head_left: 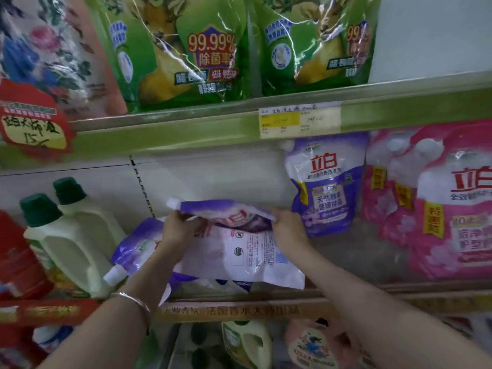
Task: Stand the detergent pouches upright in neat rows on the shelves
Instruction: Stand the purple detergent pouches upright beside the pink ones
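Held pouch: a purple detergent pouch [229,212] is at mid-frame above the middle shelf, lying nearly flat, its white spout toward the left of the frame.
Left hand: the left hand [177,228] has its fingers curled round the spout end of that pouch. A silver bangle [136,302] sits on the wrist.
Right hand: the right hand [288,230] pinches the opposite end of the same pouch.
Lying pouches: under the hands a pouch with its white printed back [239,253] facing up lies flat. To its left a second purple one [137,249] lies slanted, spout toward the front edge.
Standing pouch: one purple pouch [326,187] stands upright against the back, right of centre.
Pink pouches: a group of pink pouches [452,209] stands at the right edge of the frame.
Middle shelf: the front rail [239,311] carries a blurred printed strip; the white back panel [202,177] has a slotted upright.
Left of shelf: two pale bottles with green caps [72,243] stand beside a red bottle [16,262].
Upper shelf: green pouches [181,49] stand upright in a row, with a floral pouch [40,49] at upper left.
Upper rail: the green shelf edge [186,130] holds a yellow and white price tag [299,122] and a red handwritten sign [32,121].
Lower shelf: a pale bottle [247,342] and a pink pack [311,344] show at the bottom of the frame.
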Available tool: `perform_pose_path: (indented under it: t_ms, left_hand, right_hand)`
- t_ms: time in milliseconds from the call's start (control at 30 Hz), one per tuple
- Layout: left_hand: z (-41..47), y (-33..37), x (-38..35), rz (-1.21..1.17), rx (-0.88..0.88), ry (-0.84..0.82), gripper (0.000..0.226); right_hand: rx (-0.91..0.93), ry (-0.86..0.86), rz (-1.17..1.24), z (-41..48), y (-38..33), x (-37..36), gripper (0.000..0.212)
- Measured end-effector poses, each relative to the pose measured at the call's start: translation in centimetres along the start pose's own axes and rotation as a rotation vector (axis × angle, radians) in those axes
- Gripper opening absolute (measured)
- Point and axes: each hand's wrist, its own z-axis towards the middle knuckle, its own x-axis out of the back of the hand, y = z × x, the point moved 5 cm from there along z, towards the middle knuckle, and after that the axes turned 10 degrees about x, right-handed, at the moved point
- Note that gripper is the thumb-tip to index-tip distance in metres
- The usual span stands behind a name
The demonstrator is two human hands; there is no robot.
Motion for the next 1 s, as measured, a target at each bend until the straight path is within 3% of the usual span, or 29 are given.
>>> perform_pose_path:
  t_ms: [67, 167, 267, 433, 567, 733, 1000]
  left_hand:
    - [0.9, -0.3, 0.6, -0.064, -0.008, 0.053, 0.022]
    - [0.7, 0.5, 0.9, -0.254, -0.072, 0.017, 0.010]
    - [-0.6, 2.2, 1.2, -0.359, -0.177, 0.012, 0.016]
    - [-3.8, 3.4, 1.3, -0.417, -0.316, 0.026, 0.008]
    - [-6.0, 4.4, 0.2, -0.440, -0.414, -0.040, 0.010]
    - [-8.0, 6.1, -3.6, -0.509, -0.388, -0.187, 0.025]
    - [-9.2, 11.2, -10.6, -0.316, -0.438, -0.277, 0.015]
  right_hand:
    - [0.034, 0.042, 0.021, 0.4, -0.9, 0.1, 0.034]
    - [0.091, 0.130, 0.001, 0.8, -2.1, 0.9, 0.022]
    - [0.139, 0.260, -0.006, 0.3, -3.8, 2.0, 0.022]
    - [0.224, 0.452, -0.074, -1.1, -4.8, 4.1, 0.025]
    - [0.207, 0.541, -0.067, -2.8, -4.5, 6.5, 0.021]
    - [0.151, 0.607, -0.082, -5.2, -2.2, 10.3, 0.023]
    - [-0.052, 0.638, -0.104, -6.2, 3.5, 15.6, 0.029]
